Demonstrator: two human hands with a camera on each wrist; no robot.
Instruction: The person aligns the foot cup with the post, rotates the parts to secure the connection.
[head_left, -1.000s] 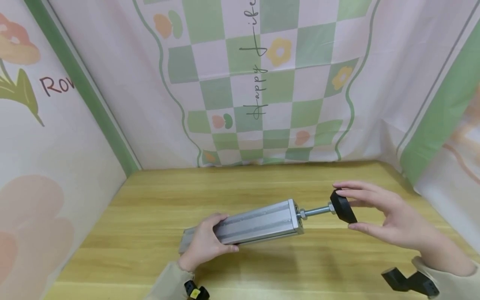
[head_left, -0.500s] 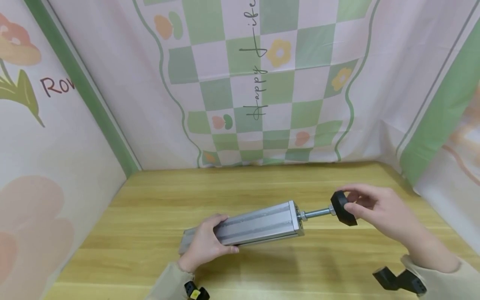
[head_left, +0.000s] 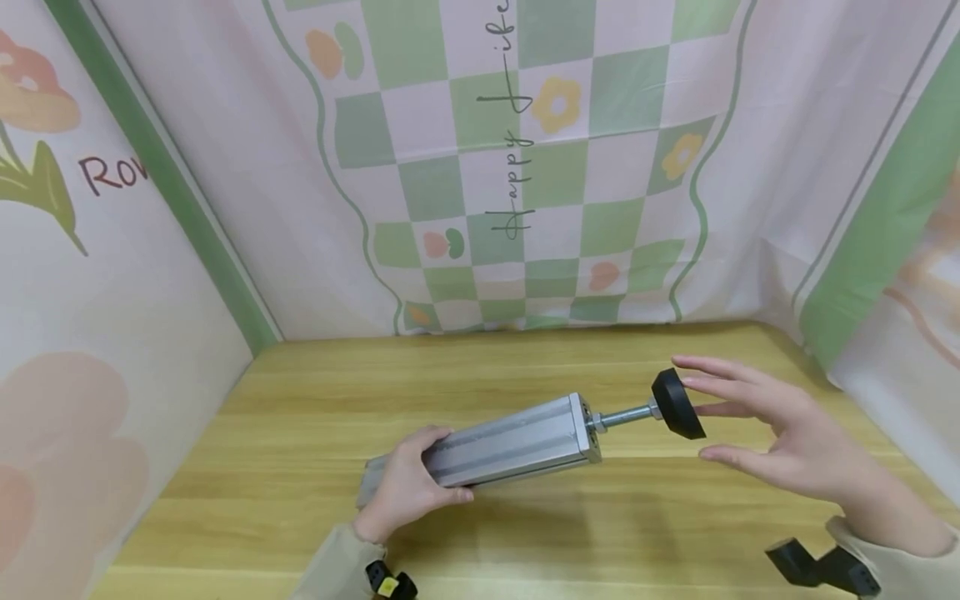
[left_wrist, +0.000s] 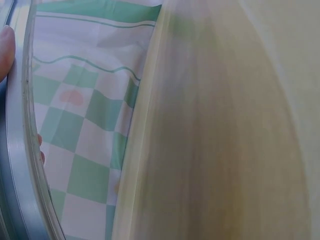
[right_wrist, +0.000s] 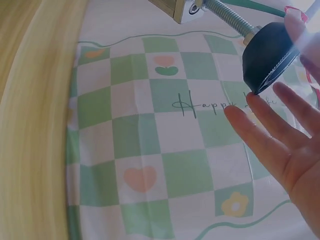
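The bar is held over the wood-grain table, its long axis crosswise and slanted, the bolt and black foot pointing to the person's right. The left hand grips its left part; the right hand spreads released fingers beside the foot, contact unclear. A checked curtain hangs behind.

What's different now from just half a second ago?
The right hand opened, loosening its pinch on the black end piece, which shifted slightly up and left in the head view. The left hand still grips the metal bar.
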